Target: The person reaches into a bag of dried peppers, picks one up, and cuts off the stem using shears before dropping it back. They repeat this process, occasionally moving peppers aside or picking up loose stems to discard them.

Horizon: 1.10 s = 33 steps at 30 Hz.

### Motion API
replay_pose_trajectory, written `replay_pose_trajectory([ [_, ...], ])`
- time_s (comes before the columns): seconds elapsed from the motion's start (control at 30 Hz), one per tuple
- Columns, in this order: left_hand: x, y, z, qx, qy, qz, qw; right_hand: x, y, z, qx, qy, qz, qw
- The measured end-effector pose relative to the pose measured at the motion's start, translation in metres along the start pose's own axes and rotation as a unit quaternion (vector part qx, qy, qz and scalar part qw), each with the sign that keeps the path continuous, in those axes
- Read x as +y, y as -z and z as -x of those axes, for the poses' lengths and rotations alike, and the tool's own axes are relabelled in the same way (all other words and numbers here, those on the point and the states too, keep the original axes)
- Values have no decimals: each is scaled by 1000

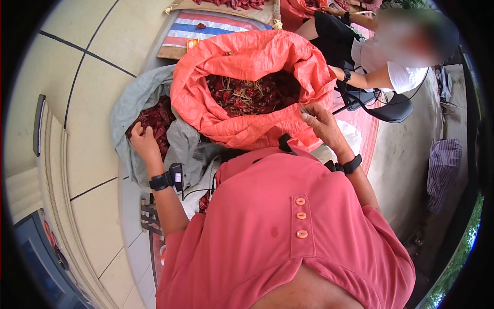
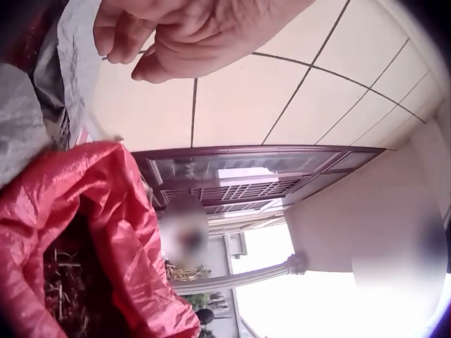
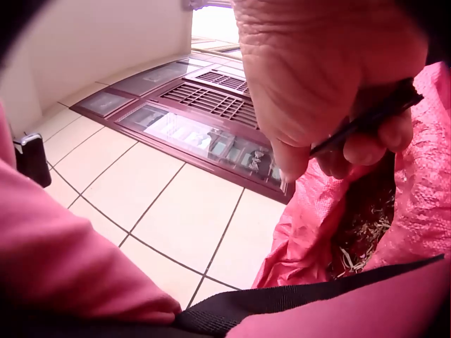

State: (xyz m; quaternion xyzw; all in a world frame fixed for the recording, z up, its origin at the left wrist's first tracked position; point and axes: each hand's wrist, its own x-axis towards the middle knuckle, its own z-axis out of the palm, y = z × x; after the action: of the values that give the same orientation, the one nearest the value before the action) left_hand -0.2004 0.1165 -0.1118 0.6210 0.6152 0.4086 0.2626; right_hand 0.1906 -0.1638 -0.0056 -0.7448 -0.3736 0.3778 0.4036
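In the head view the left hand [image 1: 146, 146] is over dark red dried pieces [image 1: 160, 119] inside a grey sack [image 1: 123, 98]. Its fingers are loosely bent in the left wrist view, where the hand [image 2: 190, 35] shows nothing held. The right hand [image 1: 327, 130] is at the right rim of a large red sack [image 1: 247, 127]. Between its thumb and fingers the right hand [image 3: 324, 91] grips a thin dark tool [image 3: 370, 121], its kind unclear. Red pieces [image 1: 270, 92] mixed with straw-coloured stems [image 1: 247, 91] lie in the red sack.
A striped sack [image 1: 216, 26] and a mat with red pieces [image 1: 231, 4] lie beyond the red sack. Another person [image 1: 375, 77] is at the upper right, near a black stool [image 1: 393, 108]. Pale floor tiles [image 1: 92, 123] extend at the left.
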Motion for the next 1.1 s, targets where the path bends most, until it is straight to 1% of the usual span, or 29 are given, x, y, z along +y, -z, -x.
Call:
replay_pose_trajectory([
  [0.03,14,-6,5,1,-3,-6,1000,-2,0,2,2,-30,-28,999],
  [0.07,30,-21,10,-70,22,66,995,-7,0,4,3,-61,-56,997],
  [0.1,53,-38,18,-149,49,94,983,-10,0,5,3,-90,-83,992],
  [0.13,49,-66,28,-207,1,103,973,-8,-2,5,6,-85,-92,992],
  [0.17,72,-87,42,-296,1,114,948,-5,-4,5,11,-81,-100,992],
  [0.2,75,-116,58,-367,-39,143,918,-3,-6,7,16,-77,-108,991],
  [0.23,76,-148,75,-411,-89,159,893,-4,-7,9,10,-81,-92,992],
  [0.27,83,-173,88,-444,-153,144,871,-4,-8,12,11,-81,-89,993],
  [0.3,93,-192,100,-480,-187,94,852,-3,-9,15,12,-82,-86,993],
  [0.33,92,-218,113,-493,-220,107,835,-1,-9,19,14,-82,-82,993],
  [0.37,95,-239,124,-506,-227,71,829,2,-9,22,17,-90,-72,993],
  [0.4,95,-255,130,-524,-245,47,814,5,-8,25,21,-101,-56,993],
  [0.47,88,-285,140,-549,-274,-19,789,2,-6,33,36,-121,-73,989],
  [0.5,82,-299,144,-568,-274,-45,774,1,-5,38,46,-123,-80,988],
  [0.57,77,-316,145,-606,-234,-40,759,0,-1,45,68,-128,-95,985],
  [0.63,83,-319,142,-640,-194,-57,741,3,2,50,88,-132,-97,983],
  [0.73,97,-307,141,-614,-294,-127,722,6,6,54,104,-137,-98,980],
  [0.77,79,-318,145,-591,-337,-115,724,8,5,54,106,-139,-98,980],
  [0.87,83,-301,136,-667,-214,-88,708,16,6,45,101,-119,-104,982],
  [0.9,77,-300,139,-669,-149,-51,726,16,4,41,103,-118,-121,980],
  [0.97,60,-300,148,-659,-14,28,752,15,1,30,77,-108,-123,983],
  [1.07,80,-296,155,-640,-106,-62,759,13,-3,17,35,-99,-111,988],
  [1.1,71,-311,160,-656,-106,-38,746,7,-6,15,23,-94,-109,989],
])
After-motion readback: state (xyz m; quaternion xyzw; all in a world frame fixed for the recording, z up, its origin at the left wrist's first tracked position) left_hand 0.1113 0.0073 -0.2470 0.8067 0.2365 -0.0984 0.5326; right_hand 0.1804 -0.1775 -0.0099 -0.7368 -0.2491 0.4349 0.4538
